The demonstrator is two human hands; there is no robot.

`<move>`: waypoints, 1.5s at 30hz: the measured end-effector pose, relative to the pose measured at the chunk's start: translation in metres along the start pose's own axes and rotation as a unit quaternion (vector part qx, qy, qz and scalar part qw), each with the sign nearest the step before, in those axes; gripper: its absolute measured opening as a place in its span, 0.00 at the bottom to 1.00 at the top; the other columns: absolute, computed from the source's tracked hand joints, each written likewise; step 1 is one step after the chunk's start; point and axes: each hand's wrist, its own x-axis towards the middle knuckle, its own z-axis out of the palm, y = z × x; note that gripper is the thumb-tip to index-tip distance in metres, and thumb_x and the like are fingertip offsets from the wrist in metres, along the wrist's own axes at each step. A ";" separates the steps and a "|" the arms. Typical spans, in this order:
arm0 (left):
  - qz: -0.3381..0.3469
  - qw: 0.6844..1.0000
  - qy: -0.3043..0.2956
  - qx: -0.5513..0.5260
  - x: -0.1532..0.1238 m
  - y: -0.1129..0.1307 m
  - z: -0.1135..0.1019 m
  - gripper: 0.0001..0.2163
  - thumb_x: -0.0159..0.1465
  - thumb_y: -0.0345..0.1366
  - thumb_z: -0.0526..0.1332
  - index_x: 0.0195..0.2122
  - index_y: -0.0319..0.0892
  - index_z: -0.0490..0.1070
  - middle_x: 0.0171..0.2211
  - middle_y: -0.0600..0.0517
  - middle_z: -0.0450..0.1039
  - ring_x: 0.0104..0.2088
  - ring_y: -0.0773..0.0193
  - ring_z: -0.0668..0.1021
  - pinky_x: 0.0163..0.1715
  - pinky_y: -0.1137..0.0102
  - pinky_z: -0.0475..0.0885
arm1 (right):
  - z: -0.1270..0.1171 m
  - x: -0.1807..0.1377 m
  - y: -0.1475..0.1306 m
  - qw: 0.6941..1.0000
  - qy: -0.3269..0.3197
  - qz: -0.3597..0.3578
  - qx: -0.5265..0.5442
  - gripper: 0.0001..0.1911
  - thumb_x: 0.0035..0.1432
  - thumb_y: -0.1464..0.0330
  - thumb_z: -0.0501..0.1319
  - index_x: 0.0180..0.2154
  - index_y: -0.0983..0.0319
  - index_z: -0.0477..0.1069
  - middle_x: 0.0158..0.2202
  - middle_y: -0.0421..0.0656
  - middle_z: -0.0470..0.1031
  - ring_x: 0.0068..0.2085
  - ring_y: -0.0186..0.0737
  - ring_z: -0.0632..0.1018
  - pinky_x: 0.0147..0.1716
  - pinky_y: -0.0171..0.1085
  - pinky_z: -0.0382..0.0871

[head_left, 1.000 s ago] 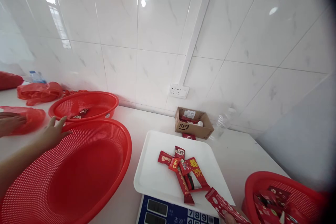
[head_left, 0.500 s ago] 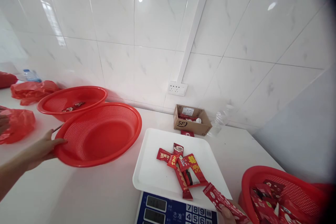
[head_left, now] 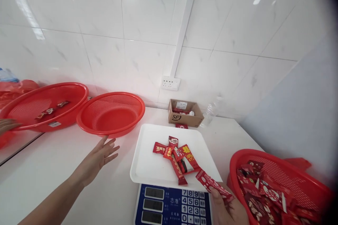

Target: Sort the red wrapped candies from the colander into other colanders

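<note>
Two differing poses: the left hand (head_left: 95,160) reaches forward, loosely splayed; the right hand (head_left: 230,206) pinches a red packet (head_left: 211,182).

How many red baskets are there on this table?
3: the left basket, the middle basket next to it, and the right basket, right of the scale. The red shape behind the right basket is too unclear to tell, so another may be hidden.

A packing workroom, from its digital scale (head_left: 173,202), red baskets (head_left: 111,119) and wrapped snacks (head_left: 188,160).
</note>
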 end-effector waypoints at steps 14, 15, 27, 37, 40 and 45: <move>0.217 0.914 0.031 0.342 -0.006 -0.027 0.062 0.24 0.64 0.48 0.53 0.60 0.46 0.56 0.65 0.41 0.54 0.67 0.44 0.53 0.61 0.44 0.56 | 0.006 -0.004 0.003 0.997 0.049 -0.046 -0.048 0.18 0.61 0.57 0.55 0.26 0.61 0.71 0.22 0.41 0.73 0.24 0.39 0.75 0.23 0.33 0.70; 0.243 0.896 -0.010 0.372 -0.008 -0.026 0.068 0.21 0.64 0.46 0.54 0.57 0.46 0.61 0.63 0.43 0.59 0.67 0.45 0.54 0.62 0.45 0.54 | 0.006 -0.004 0.002 0.996 0.052 -0.050 -0.048 0.18 0.60 0.57 0.55 0.26 0.61 0.71 0.22 0.41 0.73 0.23 0.39 0.75 0.23 0.33 0.69; 0.374 0.684 -0.279 0.561 0.012 -0.008 0.132 0.19 0.66 0.36 0.55 0.58 0.51 0.64 0.62 0.45 0.61 0.63 0.46 0.62 0.58 0.48 0.60 | 0.006 -0.003 -0.002 0.995 0.045 -0.064 -0.062 0.18 0.61 0.57 0.54 0.28 0.62 0.72 0.23 0.42 0.74 0.25 0.40 0.74 0.25 0.34 0.70; 0.349 0.672 -0.239 0.608 0.012 0.006 0.128 0.10 0.67 0.34 0.52 0.46 0.43 0.69 0.45 0.43 0.73 0.46 0.50 0.74 0.44 0.57 0.70 | 0.003 0.020 -0.010 0.996 0.031 -0.006 -0.086 0.22 0.60 0.52 0.54 0.27 0.62 0.74 0.22 0.43 0.76 0.25 0.42 0.76 0.23 0.35 0.70; 0.341 0.686 -0.225 0.602 0.011 0.008 0.122 0.08 0.65 0.36 0.56 0.45 0.45 0.69 0.43 0.46 0.74 0.44 0.53 0.75 0.40 0.62 0.71 | 0.007 0.032 -0.014 0.995 0.032 -0.019 -0.096 0.22 0.61 0.53 0.53 0.33 0.63 0.76 0.26 0.45 0.79 0.29 0.44 0.78 0.28 0.36 0.72; 0.341 0.713 -0.162 0.591 0.017 0.015 0.106 0.08 0.62 0.36 0.58 0.43 0.46 0.69 0.40 0.49 0.75 0.40 0.56 0.77 0.37 0.66 0.72 | 0.019 0.040 -0.014 0.994 0.044 -0.017 -0.102 0.24 0.63 0.53 0.50 0.36 0.63 0.76 0.32 0.49 0.81 0.34 0.47 0.80 0.31 0.37 0.72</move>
